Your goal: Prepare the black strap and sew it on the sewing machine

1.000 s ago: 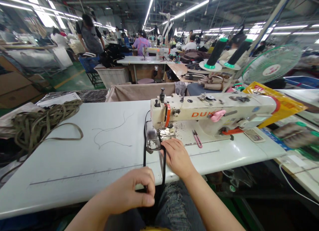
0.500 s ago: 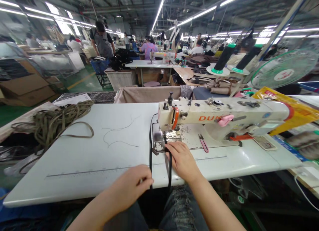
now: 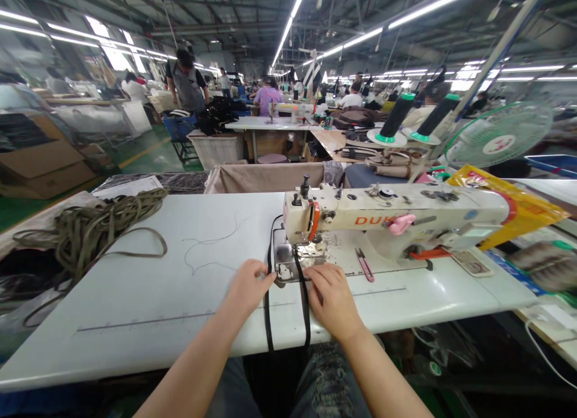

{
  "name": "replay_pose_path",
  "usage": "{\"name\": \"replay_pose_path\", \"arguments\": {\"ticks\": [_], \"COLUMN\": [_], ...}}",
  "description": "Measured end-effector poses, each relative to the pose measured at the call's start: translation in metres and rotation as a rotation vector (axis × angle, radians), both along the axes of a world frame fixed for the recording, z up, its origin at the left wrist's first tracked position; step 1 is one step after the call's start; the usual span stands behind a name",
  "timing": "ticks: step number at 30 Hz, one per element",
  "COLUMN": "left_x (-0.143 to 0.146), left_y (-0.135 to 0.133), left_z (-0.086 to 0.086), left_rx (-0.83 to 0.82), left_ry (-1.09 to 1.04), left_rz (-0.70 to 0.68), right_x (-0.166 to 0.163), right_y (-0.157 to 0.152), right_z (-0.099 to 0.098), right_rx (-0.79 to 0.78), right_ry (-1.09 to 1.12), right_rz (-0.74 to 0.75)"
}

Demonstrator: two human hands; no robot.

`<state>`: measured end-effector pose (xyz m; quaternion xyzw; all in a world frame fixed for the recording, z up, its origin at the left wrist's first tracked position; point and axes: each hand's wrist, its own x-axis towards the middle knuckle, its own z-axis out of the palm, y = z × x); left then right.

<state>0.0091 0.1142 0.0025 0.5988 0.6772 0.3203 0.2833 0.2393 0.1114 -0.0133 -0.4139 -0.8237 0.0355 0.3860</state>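
Note:
A narrow black strap (image 3: 305, 310) runs from under the presser foot of the white sewing machine (image 3: 342, 211) down over the table's front edge. Its other length (image 3: 267, 316) hangs to the left, looping up beside the needle area. My left hand (image 3: 247, 289) has thumb and fingers closed at this left length, by the corner of the machine bed. Bent fingers of my right hand (image 3: 333, 298) pinch at the right length, just in front of the presser foot. Pink-handled thread snips (image 3: 365, 265) lie on the bed to the right.
A heap of olive webbing (image 3: 99, 232) lies at the table's left. Loose dark thread (image 3: 210, 241) rests on the white tabletop (image 3: 148, 280). Behind the machine are thread cones (image 3: 396, 118), a fan (image 3: 500, 139) and a fabric-lined bin (image 3: 265, 178). Other people work farther back.
My left hand has moved up and forward along the strap to the machine bed. My right hand has shifted slightly right and back, uncovering more strap. The view has tilted a little.

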Motion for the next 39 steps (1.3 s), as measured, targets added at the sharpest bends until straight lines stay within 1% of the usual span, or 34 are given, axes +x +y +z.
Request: {"name": "replay_pose_path", "arguments": {"ticks": [2,3,5,6,8,9,11,14,16,18,22,27,31,39], "left_x": [0.000,0.001,0.005,0.007,0.012,0.014,0.014,0.008,0.003,-0.003,-0.006,0.005,0.012,0.015], "left_y": [-0.017,-0.027,-0.047,-0.056,-0.068,-0.072,-0.071,-0.059,-0.047,-0.036,-0.024,-0.026,-0.031,-0.037], "left_z": [0.003,0.003,0.003,0.002,0.001,0.001,0.002,0.007,0.011,0.013,0.013,0.009,0.008,0.003], "left_rx": [-0.069,-0.127,-0.254,-0.311,-0.393,-0.412,-0.413,-0.349,-0.301,-0.254,-0.203,-0.237,-0.252,-0.248], "left_ry": [-0.241,-0.462,-0.870,-1.016,-1.135,-1.159,-1.188,-1.211,-1.193,-1.161,-1.086,-1.061,-1.082,-1.101], "left_rz": [-0.047,-0.070,-0.088,-0.086,-0.072,-0.064,-0.035,0.042,0.079,0.105,0.122,0.111,0.130,0.151], "right_x": [-0.006,-0.011,-0.022,-0.028,-0.036,-0.038,-0.035,-0.019,-0.004,0.011,0.039,0.063,0.074,0.084], "right_y": [-0.015,-0.024,-0.043,-0.052,-0.067,-0.073,-0.083,-0.094,-0.101,-0.109,-0.120,-0.128,-0.134,-0.138], "right_z": [0.003,0.005,0.007,0.008,0.006,0.005,0.000,-0.005,-0.005,-0.005,-0.003,-0.003,-0.003,0.011], "right_rx": [-0.130,-0.237,-0.519,-0.676,-0.958,-1.059,-1.173,-1.283,-1.338,-1.358,-1.342,-1.318,-1.267,-1.259], "right_ry": [0.168,0.260,0.416,0.475,0.553,0.568,0.559,0.501,0.475,0.458,0.488,0.483,0.421,0.409], "right_rz": [-0.002,0.016,0.121,0.185,0.259,0.261,0.217,0.205,0.212,0.200,0.101,0.034,-0.004,-0.028]}}
